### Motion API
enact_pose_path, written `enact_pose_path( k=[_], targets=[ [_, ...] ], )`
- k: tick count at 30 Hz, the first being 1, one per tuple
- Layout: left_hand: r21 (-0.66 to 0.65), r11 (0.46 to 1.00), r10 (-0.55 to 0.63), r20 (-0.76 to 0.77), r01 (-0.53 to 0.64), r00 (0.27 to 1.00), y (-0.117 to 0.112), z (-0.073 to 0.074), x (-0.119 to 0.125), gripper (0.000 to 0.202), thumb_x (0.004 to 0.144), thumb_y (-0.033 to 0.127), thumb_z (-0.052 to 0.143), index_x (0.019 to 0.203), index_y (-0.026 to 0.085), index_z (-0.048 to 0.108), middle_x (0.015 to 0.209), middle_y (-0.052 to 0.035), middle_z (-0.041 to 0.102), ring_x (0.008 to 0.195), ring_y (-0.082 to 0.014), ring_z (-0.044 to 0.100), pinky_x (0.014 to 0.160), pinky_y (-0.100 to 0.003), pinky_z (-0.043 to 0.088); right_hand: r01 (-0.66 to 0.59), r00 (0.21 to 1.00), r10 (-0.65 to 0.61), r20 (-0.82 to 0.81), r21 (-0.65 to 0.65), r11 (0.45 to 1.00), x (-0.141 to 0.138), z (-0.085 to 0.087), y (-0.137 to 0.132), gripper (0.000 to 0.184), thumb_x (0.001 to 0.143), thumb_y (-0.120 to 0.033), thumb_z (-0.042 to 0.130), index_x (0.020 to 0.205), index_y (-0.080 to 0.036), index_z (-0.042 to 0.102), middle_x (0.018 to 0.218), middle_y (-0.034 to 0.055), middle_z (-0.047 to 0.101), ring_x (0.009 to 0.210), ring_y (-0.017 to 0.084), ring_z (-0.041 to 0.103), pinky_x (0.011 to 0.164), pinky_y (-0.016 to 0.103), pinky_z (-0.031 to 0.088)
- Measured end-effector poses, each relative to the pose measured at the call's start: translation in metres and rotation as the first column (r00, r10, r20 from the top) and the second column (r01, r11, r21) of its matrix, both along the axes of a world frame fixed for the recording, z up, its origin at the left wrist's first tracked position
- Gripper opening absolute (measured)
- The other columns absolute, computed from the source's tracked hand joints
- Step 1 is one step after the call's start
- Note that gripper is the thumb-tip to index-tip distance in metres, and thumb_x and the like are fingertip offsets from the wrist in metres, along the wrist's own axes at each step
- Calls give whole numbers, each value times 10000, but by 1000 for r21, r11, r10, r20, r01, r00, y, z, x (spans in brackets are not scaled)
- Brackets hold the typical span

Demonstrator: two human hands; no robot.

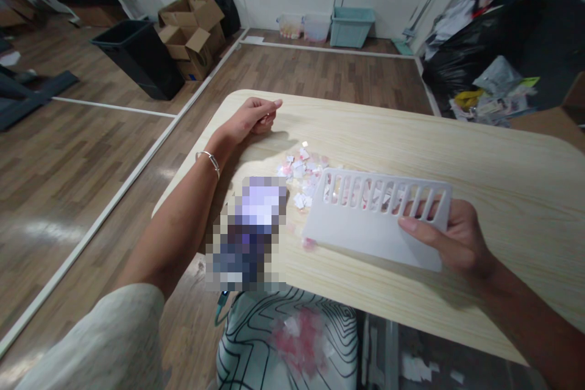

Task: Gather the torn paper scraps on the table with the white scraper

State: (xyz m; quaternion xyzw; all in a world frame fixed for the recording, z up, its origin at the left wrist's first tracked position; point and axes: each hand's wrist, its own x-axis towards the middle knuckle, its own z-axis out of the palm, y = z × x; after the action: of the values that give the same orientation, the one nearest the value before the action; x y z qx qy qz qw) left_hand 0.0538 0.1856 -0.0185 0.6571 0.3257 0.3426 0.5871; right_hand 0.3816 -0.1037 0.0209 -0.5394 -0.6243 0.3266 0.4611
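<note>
On the right, my right hand (457, 237) is closed round the end of a white plastic slotted panel (361, 225), thumb on its near face and fingers behind the slots. The panel is tilted over a loose heap of small white and pink paper scraps (299, 167), hiding part of it. Some scraps show through the slots. My left hand (256, 117) rests near the table's far left corner, fingers curled in and no object visible in them. A blurred-out phone-like device (256, 219) lies between my left forearm and the panel.
The pale wooden table (503, 183) has rounded corners. Pink and white bits lie on a patterned cloth (247, 335) below its near edge. Beyond stand a black bin (141, 61), cardboard boxes (192, 30), a teal tub (351, 27) and black bags (475, 42).
</note>
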Motion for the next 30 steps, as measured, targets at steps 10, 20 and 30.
enact_pose_path(
  k=[10, 20, 30],
  targets=[
    [19, 999, -35, 28, 34, 999, 2, -3, 0, 648, 1111, 523, 787, 653, 265, 408, 514, 103, 263, 432, -49, 198, 461, -267, 119, 10, 1000, -9, -28, 14, 1000, 5, -3, 0, 128, 843, -233, 862, 789, -308, 950, 755, 19, 862, 557, 193, 720, 474, 261, 489],
    [37, 996, -83, -20, 84, 996, 4, -1, -3, 626, 1128, 535, 732, 661, 269, 410, 530, 97, 273, 448, -56, 210, 481, -253, 157, 23, 998, -26, -61, -53, 998, 18, -15, -4, 110, 932, -295, 919, 829, -282, 956, 795, 44, 884, 639, 217, 777, 559, 277, 582],
    [37, 999, -30, -59, 32, 998, 2, 1, -2, 608, 1126, 531, 725, 682, 277, 396, 529, 103, 269, 457, -61, 215, 500, -277, 153, 5, 999, -8, -47, -67, 998, 17, -11, -6, 130, 950, -262, 902, 827, -258, 944, 800, 48, 870, 671, 204, 759, 597, 274, 569]
  ],
)
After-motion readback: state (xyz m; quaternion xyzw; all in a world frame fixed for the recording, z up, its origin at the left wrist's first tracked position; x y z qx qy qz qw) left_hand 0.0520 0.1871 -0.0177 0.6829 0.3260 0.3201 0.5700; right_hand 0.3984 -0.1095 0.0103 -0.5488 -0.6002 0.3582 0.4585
